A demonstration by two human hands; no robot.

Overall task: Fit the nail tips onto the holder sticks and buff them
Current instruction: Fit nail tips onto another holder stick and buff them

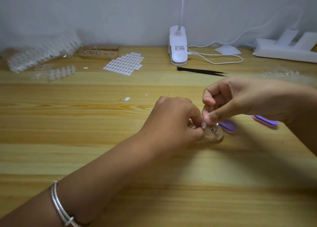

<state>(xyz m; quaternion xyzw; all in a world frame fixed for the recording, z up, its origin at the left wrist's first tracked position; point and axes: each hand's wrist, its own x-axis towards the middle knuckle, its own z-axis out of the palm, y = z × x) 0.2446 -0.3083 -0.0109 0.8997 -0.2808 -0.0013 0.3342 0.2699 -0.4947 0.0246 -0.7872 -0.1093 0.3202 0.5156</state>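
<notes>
A wooden holder base [216, 137] lies on the table in front of me, with a small metal holder stick [213, 129] standing in it. My left hand [173, 122] rests over the base's left part, fingers curled down on a clear nail tip [193, 127] on a stick. My right hand [228, 101] reaches in from the right and pinches a clear nail tip [203, 124] between thumb and forefinger, just above the base. Two purple buffer blocks [228, 126] [265, 122] lie right of the base, partly hidden by my right hand.
A sheet of white adhesive tabs [125, 63], a second wooden holder base [98, 52], bags and strips of clear nail tips [41, 53], black tweezers [202, 71], a white clip lamp [178, 46] with cable and a power strip [284, 49] line the back.
</notes>
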